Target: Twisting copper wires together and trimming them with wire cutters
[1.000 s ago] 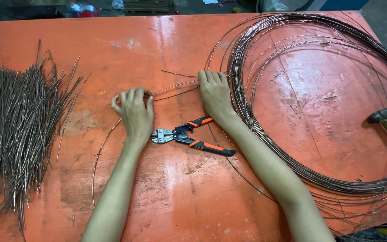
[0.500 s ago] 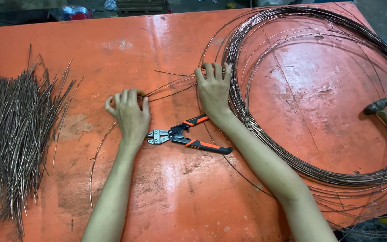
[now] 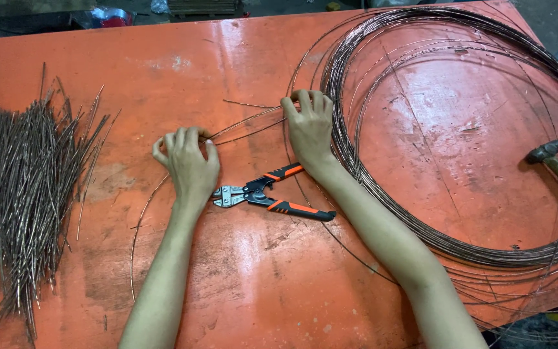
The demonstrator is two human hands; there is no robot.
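Wire strand (image 3: 247,123) stretches between left hand (image 3: 188,161) and right hand (image 3: 309,126)

Thin copper-coloured wire strand (image 3: 247,126): bare metal, slightly kinked, stretched nearly straight between both hands, running up-right across the orange tabletop. Pinned at lower-left end under curled fingers of left hand (image 3: 187,161), at upper-right end under fingertips of right hand (image 3: 309,126). Beyond the left hand, bends down in a long arc toward the near table edge. Beyond the right hand, merges with large wire coil (image 3: 460,136): many loose loops, lying flat, filling the right half of the table. Exact joining point not discernible.
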